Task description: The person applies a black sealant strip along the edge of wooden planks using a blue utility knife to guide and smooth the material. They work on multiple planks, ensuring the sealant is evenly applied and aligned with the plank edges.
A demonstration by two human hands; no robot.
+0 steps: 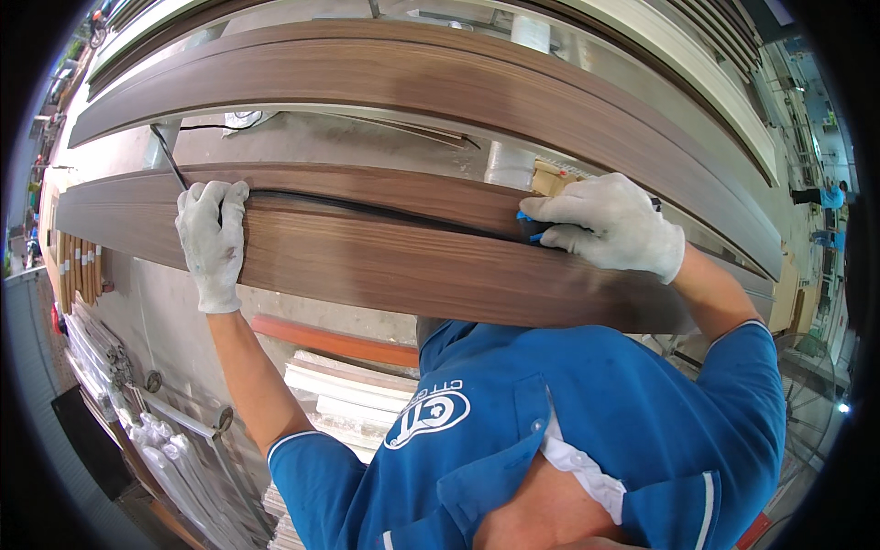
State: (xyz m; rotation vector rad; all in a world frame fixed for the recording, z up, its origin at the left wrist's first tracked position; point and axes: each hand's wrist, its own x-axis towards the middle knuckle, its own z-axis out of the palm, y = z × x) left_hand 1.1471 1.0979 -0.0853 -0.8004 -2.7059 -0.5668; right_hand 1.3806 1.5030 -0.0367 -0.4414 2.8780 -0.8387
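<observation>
A long brown wood-grain plank (412, 275) lies crosswise in front of me. Along its grooved upper face runs a thin black flexible strip (367, 210), whose loose end trails off past the plank's far edge at the left. My left hand (211, 243), in a pale work glove, is closed over the strip near the plank's left part. Toward the right, my gloved right hand (614, 225) grips a small blue-and-black hand tool (532, 227) against the strip. The glove hides most of that tool, so its exact kind is unclear.
Beyond lies a second brown plank (403, 69), with more profiles farther off. White wrapped supports (510, 165) stand beneath. At the lower left are plastic-wrapped bundles (165, 449) on a metal rack, and stacked white lengths (344, 390). Another person (832, 196) is far right.
</observation>
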